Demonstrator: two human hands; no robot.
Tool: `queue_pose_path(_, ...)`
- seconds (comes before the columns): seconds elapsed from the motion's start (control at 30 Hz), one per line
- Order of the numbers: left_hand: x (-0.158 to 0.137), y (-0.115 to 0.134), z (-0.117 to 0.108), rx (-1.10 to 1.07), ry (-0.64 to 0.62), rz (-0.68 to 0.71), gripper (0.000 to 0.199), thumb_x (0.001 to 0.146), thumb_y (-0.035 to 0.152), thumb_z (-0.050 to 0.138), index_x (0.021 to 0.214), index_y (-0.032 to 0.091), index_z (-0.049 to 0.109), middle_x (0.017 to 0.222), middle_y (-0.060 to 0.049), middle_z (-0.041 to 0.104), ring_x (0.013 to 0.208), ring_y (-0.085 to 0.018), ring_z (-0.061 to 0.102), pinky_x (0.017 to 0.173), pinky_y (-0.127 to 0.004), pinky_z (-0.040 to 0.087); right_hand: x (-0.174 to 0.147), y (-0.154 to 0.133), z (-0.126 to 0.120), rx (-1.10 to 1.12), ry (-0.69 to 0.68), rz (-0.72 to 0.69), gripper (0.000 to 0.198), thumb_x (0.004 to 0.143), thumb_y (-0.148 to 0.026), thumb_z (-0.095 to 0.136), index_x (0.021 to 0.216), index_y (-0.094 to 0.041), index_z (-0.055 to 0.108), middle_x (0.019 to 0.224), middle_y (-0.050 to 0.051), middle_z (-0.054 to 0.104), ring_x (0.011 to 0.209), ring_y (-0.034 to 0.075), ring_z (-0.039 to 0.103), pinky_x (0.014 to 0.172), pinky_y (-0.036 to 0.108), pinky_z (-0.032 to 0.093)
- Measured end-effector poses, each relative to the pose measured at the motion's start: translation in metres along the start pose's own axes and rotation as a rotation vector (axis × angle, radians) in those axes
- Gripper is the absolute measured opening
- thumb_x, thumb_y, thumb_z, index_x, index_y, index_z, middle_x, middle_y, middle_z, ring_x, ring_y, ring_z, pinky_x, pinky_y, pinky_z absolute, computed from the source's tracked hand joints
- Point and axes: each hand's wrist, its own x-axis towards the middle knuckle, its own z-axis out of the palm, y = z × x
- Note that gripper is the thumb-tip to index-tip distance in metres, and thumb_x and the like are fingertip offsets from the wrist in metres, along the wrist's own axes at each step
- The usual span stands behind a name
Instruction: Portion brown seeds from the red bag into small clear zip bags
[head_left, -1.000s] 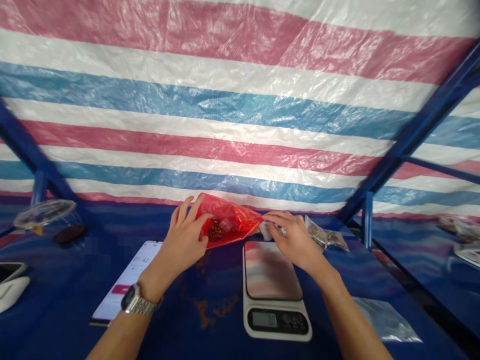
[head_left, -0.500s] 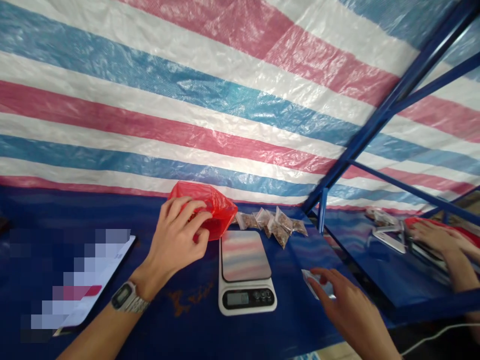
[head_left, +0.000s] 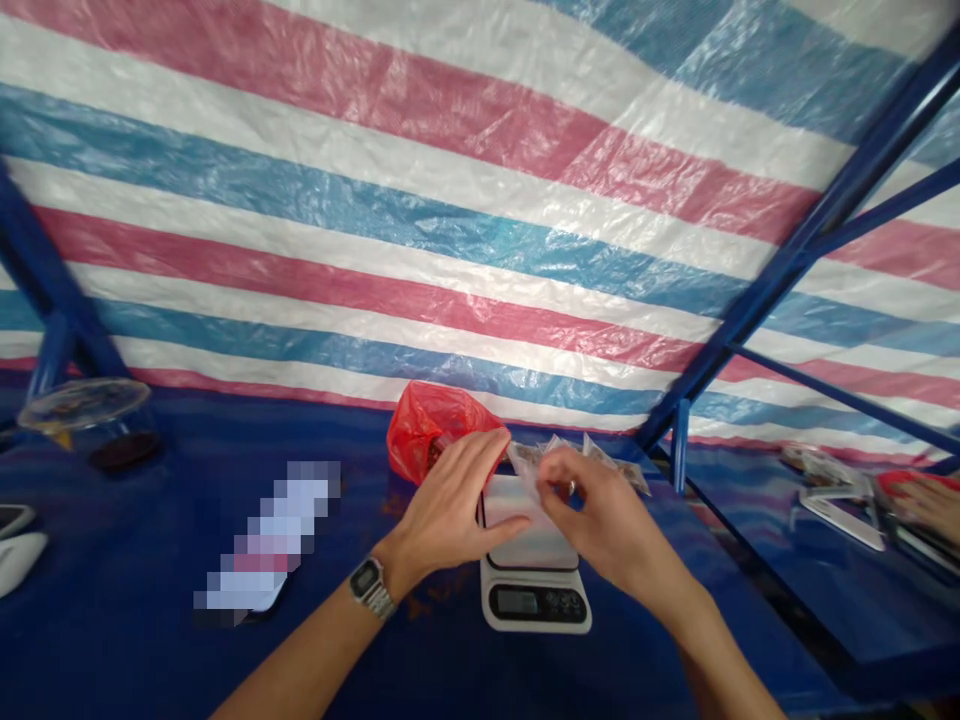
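Note:
My right hand (head_left: 611,520) is above the digital scale (head_left: 536,600), its thumb and fingertips pinched on a small clear plastic bag (head_left: 528,464). Facing it is my left hand (head_left: 457,505), with fingers stretched out and the thumb apart over the scale's plate; I see nothing held in it. A red plastic bag (head_left: 427,415) stands behind the left hand, its mouth partly covered by the fingers and dark bits showing inside. Several small filled clear bags (head_left: 631,474) lie behind the scale, partly hidden by my right hand. The scale's display is too blurred to read.
A pixelated flat object (head_left: 281,540) lies on the blue table (head_left: 187,520) at left. Farther left are a clear plastic tub (head_left: 86,400) and a white object (head_left: 21,560). Blue metal bars (head_left: 750,300) and striped sheeting rise behind. A co-worker's hand (head_left: 934,510) is at the right edge.
My left hand has come away from the red bag's mouth toward the scale. My right hand has brought the clear bag leftward over the scale. The view has swung left.

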Motion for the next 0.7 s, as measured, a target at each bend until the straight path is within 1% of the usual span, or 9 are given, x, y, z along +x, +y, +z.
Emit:
queue_pose_path(0.03,-0.002,-0.001,0.003,-0.029,0.031,-0.045,0.089,0.086,0.048,0.075,0.156,0.016,0.031,0.145,-0.020,0.057,0.135,-0.034,0.055,0.112,-0.048,0.047,0.014,-0.013,0.009,0.055,-0.052,-0.041,0.008,0.089,-0.019,0.054,0.085,-0.024,0.057,0.076,-0.003,0.064,0.069,0.014,0.060,0.067,0.024,0.043)
queue_pose_path(0.07,-0.003,-0.003,0.006,-0.054,0.069,-0.089,0.085,0.088,0.045,0.074,0.156,0.017,0.031,0.145,-0.019,0.057,0.134,-0.033,0.055,0.112,-0.050,0.047,0.025,-0.024,0.016,0.091,-0.093,-0.062,0.008,0.087,-0.017,0.054,0.083,-0.024,0.056,0.075,-0.004,0.063,0.068,0.013,0.058,0.066,0.024,0.041)
queue_pose_path(0.17,-0.006,-0.013,0.009,-0.134,0.140,-0.211,0.075,0.090,0.035,0.073,0.153,0.021,0.034,0.142,-0.017,0.059,0.132,-0.031,0.058,0.111,-0.049,0.049,0.051,-0.037,0.034,0.182,-0.063,-0.059,0.008,0.084,-0.016,0.056,0.080,-0.023,0.055,0.074,-0.005,0.062,0.066,0.012,0.056,0.065,0.024,0.040)
queue_pose_path(0.23,-0.006,-0.020,0.009,-0.170,0.177,-0.284,0.079,0.087,0.034,0.076,0.152,0.021,0.034,0.143,-0.017,0.058,0.133,-0.031,0.058,0.111,-0.049,0.049,0.062,-0.034,0.042,0.246,0.001,-0.032,0.007,0.083,-0.018,0.057,0.079,-0.022,0.054,0.071,-0.005,0.059,0.065,0.013,0.055,0.064,0.024,0.040)
queue_pose_path(0.3,-0.006,-0.025,0.008,-0.178,0.172,-0.309,0.080,0.085,0.036,0.079,0.151,0.020,0.036,0.143,-0.017,0.058,0.131,-0.031,0.058,0.111,-0.050,0.049,0.069,-0.028,0.049,0.307,0.022,-0.012,0.005,0.082,-0.020,0.058,0.080,-0.022,0.054,0.068,-0.006,0.056,0.063,0.013,0.054,0.063,0.025,0.040)
queue_pose_path(0.47,-0.010,-0.033,0.011,-0.138,0.170,-0.298,0.049,0.095,0.031,0.068,0.140,0.022,0.051,0.134,-0.013,0.066,0.125,-0.027,0.062,0.109,-0.046,0.050,0.075,-0.018,0.057,0.271,0.053,0.020,0.007,0.078,-0.017,0.056,0.081,-0.023,0.055,0.067,-0.007,0.054,0.062,0.013,0.053,0.062,0.025,0.040)
queue_pose_path(0.57,-0.013,-0.037,0.012,-0.115,0.149,-0.273,0.043,0.100,0.031,0.061,0.141,0.023,0.053,0.134,-0.012,0.067,0.125,-0.026,0.062,0.108,-0.045,0.049,0.075,-0.016,0.056,0.256,0.090,0.026,0.010,0.077,-0.015,0.056,0.083,-0.023,0.055,0.067,-0.007,0.055,0.061,0.013,0.054,0.062,0.025,0.041)
queue_pose_path(0.63,-0.013,-0.039,0.010,-0.115,0.155,-0.300,0.042,0.100,0.032,0.060,0.141,0.023,0.053,0.134,-0.012,0.067,0.125,-0.025,0.062,0.108,-0.044,0.049,0.077,-0.013,0.055,0.318,0.092,0.001,0.008,0.081,-0.017,0.057,0.085,-0.023,0.056,0.069,-0.006,0.058,0.063,0.013,0.057,0.062,0.024,0.043)
queue_pose_path(0.7,-0.010,-0.043,0.008,-0.114,0.204,-0.377,0.039,0.101,0.033,0.058,0.139,0.023,0.055,0.131,-0.010,0.069,0.122,-0.025,0.065,0.108,-0.043,0.049,0.081,-0.009,0.056,0.375,0.105,-0.016,0.002,0.088,-0.024,0.056,0.089,-0.023,0.057,0.074,-0.004,0.063,0.067,0.014,0.062,0.066,0.025,0.048)
